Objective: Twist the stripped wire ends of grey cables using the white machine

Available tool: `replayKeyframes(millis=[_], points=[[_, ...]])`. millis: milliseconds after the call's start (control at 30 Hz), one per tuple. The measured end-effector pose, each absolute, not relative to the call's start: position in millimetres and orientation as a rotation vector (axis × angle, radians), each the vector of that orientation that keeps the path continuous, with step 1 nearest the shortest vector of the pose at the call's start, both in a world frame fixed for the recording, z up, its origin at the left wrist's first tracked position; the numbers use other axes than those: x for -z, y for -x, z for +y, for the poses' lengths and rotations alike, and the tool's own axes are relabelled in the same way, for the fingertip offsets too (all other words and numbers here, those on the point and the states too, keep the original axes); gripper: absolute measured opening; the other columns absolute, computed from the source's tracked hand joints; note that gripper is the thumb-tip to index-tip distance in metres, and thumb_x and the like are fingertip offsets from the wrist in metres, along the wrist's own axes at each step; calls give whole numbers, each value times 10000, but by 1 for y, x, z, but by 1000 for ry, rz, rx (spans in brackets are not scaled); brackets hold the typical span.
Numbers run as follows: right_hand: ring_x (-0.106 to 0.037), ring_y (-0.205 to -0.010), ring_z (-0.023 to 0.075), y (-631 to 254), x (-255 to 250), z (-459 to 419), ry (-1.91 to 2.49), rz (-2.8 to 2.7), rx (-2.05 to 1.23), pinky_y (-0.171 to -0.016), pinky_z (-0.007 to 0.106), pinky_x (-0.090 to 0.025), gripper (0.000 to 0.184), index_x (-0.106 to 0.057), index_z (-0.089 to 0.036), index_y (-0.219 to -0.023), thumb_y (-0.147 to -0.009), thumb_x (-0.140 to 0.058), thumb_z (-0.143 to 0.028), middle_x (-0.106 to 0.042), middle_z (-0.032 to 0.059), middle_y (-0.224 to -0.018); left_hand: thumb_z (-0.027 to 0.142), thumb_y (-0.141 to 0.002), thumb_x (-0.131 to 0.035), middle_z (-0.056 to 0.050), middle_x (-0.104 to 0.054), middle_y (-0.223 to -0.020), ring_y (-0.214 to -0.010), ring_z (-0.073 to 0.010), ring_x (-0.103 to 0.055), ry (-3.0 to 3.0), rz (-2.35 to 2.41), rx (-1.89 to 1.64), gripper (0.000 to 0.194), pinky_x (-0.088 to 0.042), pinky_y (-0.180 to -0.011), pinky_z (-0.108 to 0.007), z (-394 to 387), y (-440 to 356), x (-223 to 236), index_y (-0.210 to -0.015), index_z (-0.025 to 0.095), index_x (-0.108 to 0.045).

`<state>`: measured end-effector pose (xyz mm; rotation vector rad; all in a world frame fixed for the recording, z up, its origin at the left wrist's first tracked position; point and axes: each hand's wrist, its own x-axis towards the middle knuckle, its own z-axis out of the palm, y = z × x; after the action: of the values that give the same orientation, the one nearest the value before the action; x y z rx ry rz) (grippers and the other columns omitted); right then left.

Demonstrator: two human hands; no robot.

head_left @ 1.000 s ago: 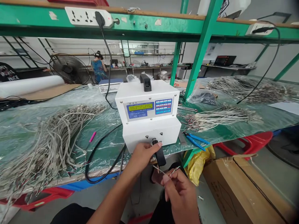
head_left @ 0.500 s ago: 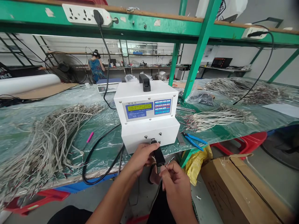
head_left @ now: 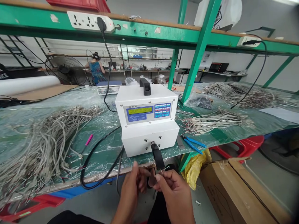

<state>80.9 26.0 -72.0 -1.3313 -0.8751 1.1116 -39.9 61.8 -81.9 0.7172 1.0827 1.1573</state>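
Observation:
A white wire-twisting machine (head_left: 149, 135) with a lit display and keypad stands at the bench edge. From its front juts a black clip-like head (head_left: 158, 157), tilted down toward me. My right hand (head_left: 175, 188) is just below the head's tip, thumb and fingers pinched on a cable whose thin stripped wires (head_left: 164, 169) fan out by the tip. Whether any wire sits inside the head I cannot tell. My left hand (head_left: 134, 185) is left of the head and apart from it, thumb raised and fingers loosely spread, with nothing visible in it.
A large heap of grey cables (head_left: 53, 137) covers the left bench; a smaller white bundle (head_left: 210, 123) lies right. Blue-handled pliers (head_left: 193, 143) and a pink-handled tool (head_left: 89, 139) rest nearby. A black power cord (head_left: 93, 155) loops over the edge. A cardboard box (head_left: 229, 189) stands lower right.
My left hand has let go of the black head and moved down and left, its fingers opening. My right hand still pinches the cable near the tip.

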Motion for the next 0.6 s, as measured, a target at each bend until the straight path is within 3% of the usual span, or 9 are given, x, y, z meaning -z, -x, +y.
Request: replayKeyframes(millis=[200, 367, 600], points=[[-662, -609, 160, -82, 65, 26, 1379, -921, -1079, -597, 227, -525, 306, -646, -165, -807, -818, -694, -467, -667, 6, -672, 813, -680, -588, 95, -275, -359, -319, -60, -271, -494, 1066, -1083, 706, -244, -366, -203, 32, 39, 123, -596, 118, -682], [-647, -593, 156, -81, 62, 20, 1357, -940, -1054, -587, 224, -513, 322, -644, -163, -789, -831, -674, -480, -681, 22, -677, 811, -561, -686, 92, -277, -332, -298, -56, -265, -421, 1083, -1061, 683, -221, -344, -202, 28, 32, 125, -522, 130, -648], [-614, -539, 135, -83, 60, 7, 1386, -897, -1053, -557, 194, -477, 330, -633, -168, -741, -819, -682, -485, -620, -12, -566, 786, -623, -676, 83, -309, -345, -314, -51, -278, -412, 1073, -1053, 677, -242, -358, -198, 26, 31, 121, -575, 111, -692]])
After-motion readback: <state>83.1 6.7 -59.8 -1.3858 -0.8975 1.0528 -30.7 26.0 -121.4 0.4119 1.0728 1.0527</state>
